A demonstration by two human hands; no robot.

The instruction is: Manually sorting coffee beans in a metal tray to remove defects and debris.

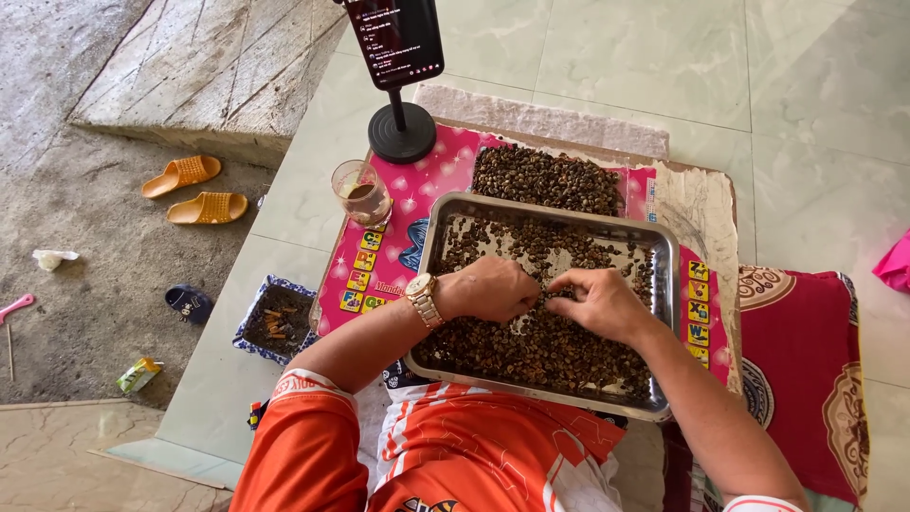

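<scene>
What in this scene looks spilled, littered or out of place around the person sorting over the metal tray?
On the bare ground at left, a crumpled green-and-yellow wrapper and a scrap of white litter lie loose. One dark blue sandal sits alone, apart from the orange pair of slippers. The small brown pieces in the rectangular steel tray stay contained; nothing looks spilled.

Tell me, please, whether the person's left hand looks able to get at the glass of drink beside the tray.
Probably yes: the glass stands on the left hand's side, just past the tray's corner, with nothing between.

Bright, even daylight; sharp, soft shadows
</scene>
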